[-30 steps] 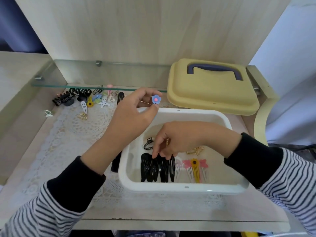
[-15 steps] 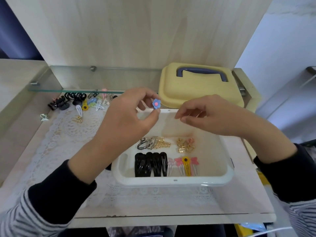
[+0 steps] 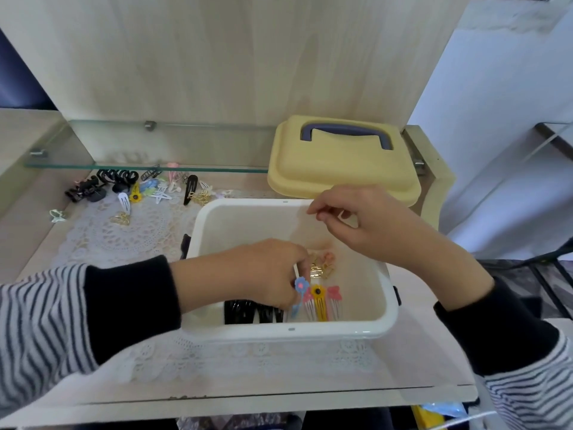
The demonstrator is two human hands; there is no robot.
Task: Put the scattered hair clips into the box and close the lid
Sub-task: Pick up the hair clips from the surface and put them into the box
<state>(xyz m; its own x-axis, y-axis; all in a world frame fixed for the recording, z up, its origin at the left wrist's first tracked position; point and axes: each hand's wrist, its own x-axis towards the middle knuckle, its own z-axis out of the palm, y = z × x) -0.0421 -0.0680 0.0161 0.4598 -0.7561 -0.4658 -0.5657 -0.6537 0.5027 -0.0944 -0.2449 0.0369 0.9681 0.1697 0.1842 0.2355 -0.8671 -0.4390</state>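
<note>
Wooden desktop (image 3: 418,361) bearing lace doily (image 3: 124,237), box (image 3: 291,332), yellow lid (image 3: 335,169), loose clips (image 3: 136,193)

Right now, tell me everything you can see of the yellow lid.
The yellow lid lies off the white box, top up behind its back right corner. Matte plastic by its look, rounded corners, a dark blue grip lying flat across the top. The right hand overlaps its front edge in view; contact unclear.

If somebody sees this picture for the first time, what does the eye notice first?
The left hand reaches into the white box, pinching a blue flower hair clip beside pink and yellow clips. Behind the box sits the big yellow lid; loose clips lie at the back left.
</note>
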